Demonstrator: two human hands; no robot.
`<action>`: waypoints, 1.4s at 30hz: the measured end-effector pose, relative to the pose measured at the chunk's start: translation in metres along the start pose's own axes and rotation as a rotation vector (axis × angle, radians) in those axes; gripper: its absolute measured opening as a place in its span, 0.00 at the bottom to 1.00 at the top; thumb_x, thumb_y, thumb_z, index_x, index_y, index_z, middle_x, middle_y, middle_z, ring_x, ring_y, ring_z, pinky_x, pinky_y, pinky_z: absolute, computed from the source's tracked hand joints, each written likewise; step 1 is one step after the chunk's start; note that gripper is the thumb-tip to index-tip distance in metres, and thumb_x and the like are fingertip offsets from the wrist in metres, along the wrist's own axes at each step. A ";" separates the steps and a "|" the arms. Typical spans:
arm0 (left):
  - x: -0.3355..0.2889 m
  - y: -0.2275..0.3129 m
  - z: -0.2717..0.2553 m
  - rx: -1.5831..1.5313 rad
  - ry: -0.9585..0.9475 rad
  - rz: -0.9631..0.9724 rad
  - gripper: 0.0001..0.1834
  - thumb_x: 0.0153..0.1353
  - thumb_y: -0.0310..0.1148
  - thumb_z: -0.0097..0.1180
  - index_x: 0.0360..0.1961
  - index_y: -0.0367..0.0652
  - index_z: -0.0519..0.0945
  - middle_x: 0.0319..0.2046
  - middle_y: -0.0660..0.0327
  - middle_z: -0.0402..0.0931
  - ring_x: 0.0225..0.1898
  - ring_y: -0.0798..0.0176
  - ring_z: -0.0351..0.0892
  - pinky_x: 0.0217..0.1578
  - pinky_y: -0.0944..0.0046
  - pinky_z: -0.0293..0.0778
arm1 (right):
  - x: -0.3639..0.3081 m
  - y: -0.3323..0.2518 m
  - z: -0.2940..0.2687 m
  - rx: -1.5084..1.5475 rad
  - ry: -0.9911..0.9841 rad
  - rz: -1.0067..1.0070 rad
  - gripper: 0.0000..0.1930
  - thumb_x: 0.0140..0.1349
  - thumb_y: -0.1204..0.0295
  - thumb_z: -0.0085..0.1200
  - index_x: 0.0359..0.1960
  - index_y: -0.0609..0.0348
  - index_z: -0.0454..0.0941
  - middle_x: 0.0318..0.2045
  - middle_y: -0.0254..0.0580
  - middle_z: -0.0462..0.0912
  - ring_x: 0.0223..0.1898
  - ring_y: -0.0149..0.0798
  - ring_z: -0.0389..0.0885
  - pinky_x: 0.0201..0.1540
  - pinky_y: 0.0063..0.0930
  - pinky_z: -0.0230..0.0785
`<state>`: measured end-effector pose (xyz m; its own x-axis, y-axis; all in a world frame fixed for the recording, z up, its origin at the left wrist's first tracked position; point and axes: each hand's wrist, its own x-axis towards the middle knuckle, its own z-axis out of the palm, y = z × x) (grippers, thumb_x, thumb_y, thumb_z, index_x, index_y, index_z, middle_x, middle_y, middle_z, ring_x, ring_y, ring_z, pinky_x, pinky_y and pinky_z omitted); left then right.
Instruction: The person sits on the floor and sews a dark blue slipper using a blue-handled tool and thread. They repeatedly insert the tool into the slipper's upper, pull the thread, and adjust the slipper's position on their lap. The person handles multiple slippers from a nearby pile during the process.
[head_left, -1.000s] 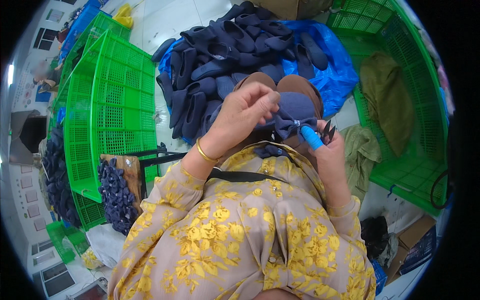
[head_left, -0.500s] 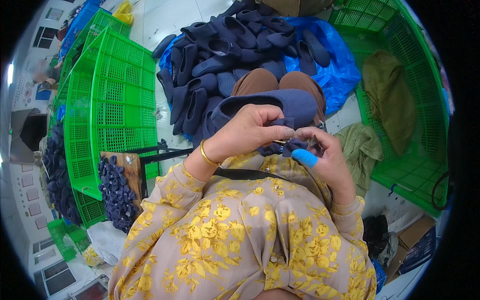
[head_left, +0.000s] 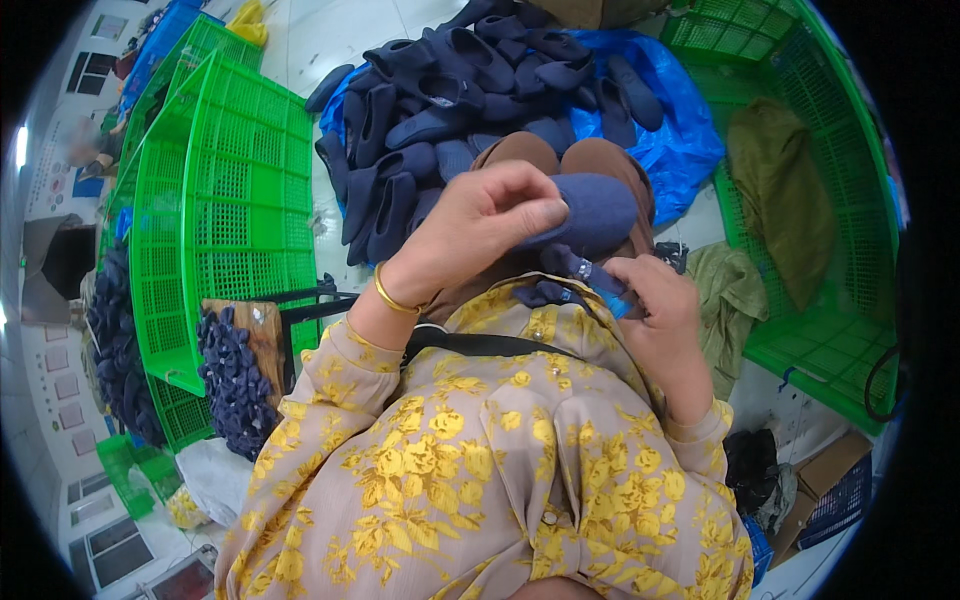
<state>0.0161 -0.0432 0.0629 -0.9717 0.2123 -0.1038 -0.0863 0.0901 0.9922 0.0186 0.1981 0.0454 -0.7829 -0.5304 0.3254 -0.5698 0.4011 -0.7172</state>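
A navy slipper [head_left: 597, 212] lies across my lap, its rounded end pointing right. My left hand [head_left: 490, 212] is raised over the slipper's left part and hides it. The thumb and curled fingers are pressed together in a pinch; whatever is between them is too small to make out. Lower and to the right, my right hand [head_left: 657, 300] grips a small navy fabric bow [head_left: 572, 263], which sticks out leftward from the fingers. Blue wrapping on a finger shows partly beneath that hand. Another small navy fabric piece [head_left: 548, 293] rests against my waist.
Ahead, many navy slippers [head_left: 430, 125] are heaped on a blue plastic sheet [head_left: 690, 150]. Green crates [head_left: 245, 220] stand at left, and a larger green crate [head_left: 810, 350] at right holds olive cloth. Small navy bows [head_left: 232, 380] cover a wooden board [head_left: 262, 335] at my left.
My hands have parted: the left has risen up and left over the slipper, and the right has turned, its wrapped finger now mostly hidden. The bow stays with my right hand.
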 end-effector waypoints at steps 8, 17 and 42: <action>-0.002 0.009 0.014 0.273 -0.271 0.031 0.09 0.59 0.28 0.65 0.38 0.35 0.82 0.28 0.65 0.77 0.31 0.74 0.74 0.33 0.73 0.70 | 0.001 -0.008 -0.002 -0.178 0.012 -0.146 0.18 0.40 0.82 0.59 0.38 0.56 0.79 0.25 0.41 0.77 0.23 0.46 0.77 0.23 0.34 0.66; 0.006 -0.013 -0.028 0.826 0.483 0.313 0.04 0.61 0.26 0.59 0.33 0.36 0.79 0.27 0.60 0.77 0.27 0.68 0.75 0.31 0.69 0.71 | -0.008 -0.002 0.010 0.596 0.074 0.530 0.04 0.59 0.78 0.60 0.35 0.63 0.80 0.26 0.23 0.76 0.27 0.16 0.67 0.27 0.15 0.60; -0.010 0.003 0.020 1.004 0.346 0.882 0.12 0.49 0.22 0.56 0.37 0.40 0.79 0.29 0.59 0.73 0.30 0.56 0.75 0.30 0.59 0.72 | -0.006 -0.005 0.016 1.237 0.126 0.790 0.03 0.65 0.72 0.56 0.34 0.56 0.79 0.17 0.19 0.66 0.17 0.17 0.57 0.21 0.18 0.44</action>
<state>0.0297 -0.0256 0.0654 -0.6385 0.3280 0.6962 0.6309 0.7412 0.2294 0.0299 0.1871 0.0366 -0.8354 -0.3891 -0.3882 0.5267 -0.3652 -0.7676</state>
